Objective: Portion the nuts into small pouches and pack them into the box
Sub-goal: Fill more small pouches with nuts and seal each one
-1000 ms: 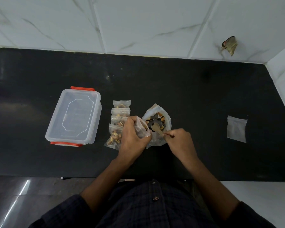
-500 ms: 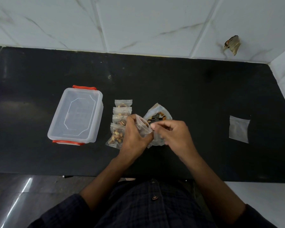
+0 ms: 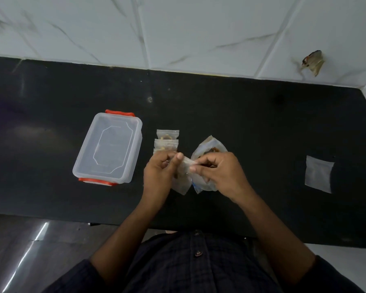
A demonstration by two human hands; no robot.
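Left hand (image 3: 160,174) and right hand (image 3: 219,175) both pinching the top edge of a small pouch (image 3: 183,176) above the desk (image 3: 251,123), beside the lidded box (image 3: 108,148)

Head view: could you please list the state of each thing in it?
Box: lid on, latched.
Pouch: held up, pinched at its top by both hands.
Left hand: pinching pouch.
Right hand: pinching pouch.
Nut bag: open.
Filled pouches: lying overlapped.
Spare pouch: flat, empty.
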